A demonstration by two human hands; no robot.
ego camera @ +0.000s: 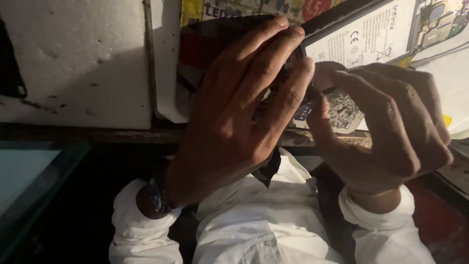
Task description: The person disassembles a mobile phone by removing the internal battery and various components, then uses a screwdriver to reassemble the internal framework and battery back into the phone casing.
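White rectangular battery label (pixel 364 36), upper right, beside colourful packaging (pixel 254 7).

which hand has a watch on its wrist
The left hand: a dark wristwatch sits just above its white cuff. The right hand shows a bare wrist above its cuff.

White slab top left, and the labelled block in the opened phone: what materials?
White slab: likely foam board, matte, pitted and speckled. Labelled block, looks like a battery: smooth white printed wrap, slight sheen; core hidden. Left hand and right hand both grip the phone.
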